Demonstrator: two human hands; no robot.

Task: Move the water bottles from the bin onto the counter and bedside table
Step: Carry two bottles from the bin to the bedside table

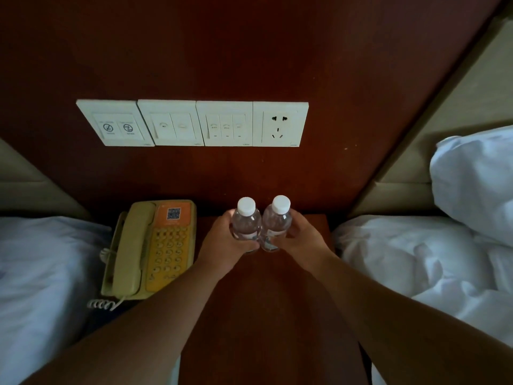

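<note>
Two clear water bottles with white caps stand upright, side by side and touching, at the back of the dark wooden bedside table (pixel 258 287). My left hand (pixel 224 245) is wrapped around the left bottle (pixel 246 220). My right hand (pixel 301 237) grips the right bottle (pixel 277 220). Both bottle bases are hidden behind my fingers, so I cannot tell whether they rest on the table. The bin is not in view.
A beige and orange telephone (pixel 150 248) with a coiled cord fills the table's left side. White bedding lies to the left (pixel 41 273) and right (pixel 422 259), with a pillow (pixel 477 179) at far right. A row of switches and a socket (pixel 194 123) is on the wall panel.
</note>
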